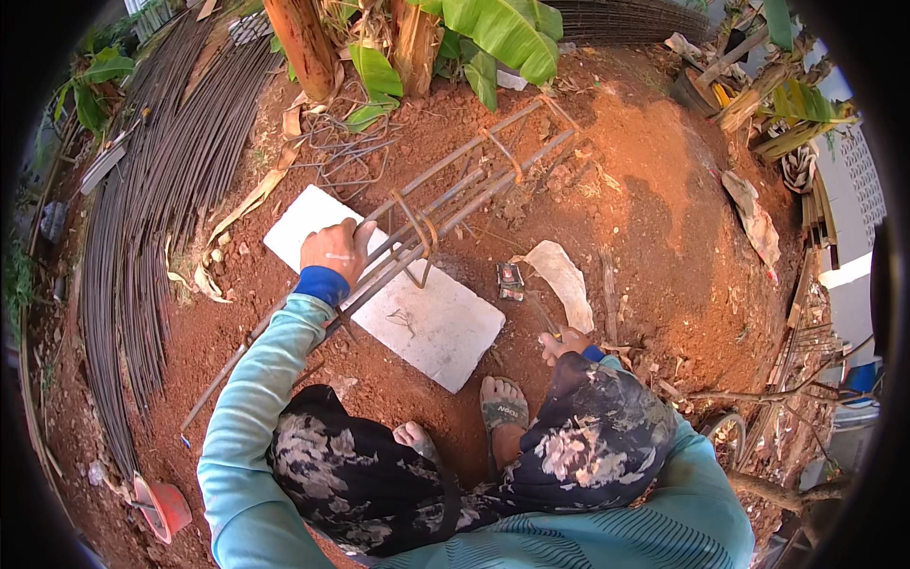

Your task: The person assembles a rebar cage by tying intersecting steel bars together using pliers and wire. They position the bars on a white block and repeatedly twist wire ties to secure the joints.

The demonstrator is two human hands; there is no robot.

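Note:
A long rebar cage [464, 204] of steel bars and bent stirrups slants across the middle, from lower left to upper right. My left hand [336, 251] is closed round its bars, near a stirrup. The cage crosses over a white rectangular block [431, 327] on the ground, hiding a strip of it. Some thin wire pieces [403, 321] lie on the block's top. My right hand [566, 343], low beside my right knee, is closed on a thin metal tool [543, 311] whose shaft points up and left; its exact kind is unclear.
Small dark packets [510, 282] and a pale dry husk [564, 283] lie right of the block. Loose bent stirrups [346, 152] sit beyond it, near banana stems [305, 43]. Long rebar rods [142, 209] are stacked at left, with a red bucket [163, 509] below. Branches [787, 394] stick out at right.

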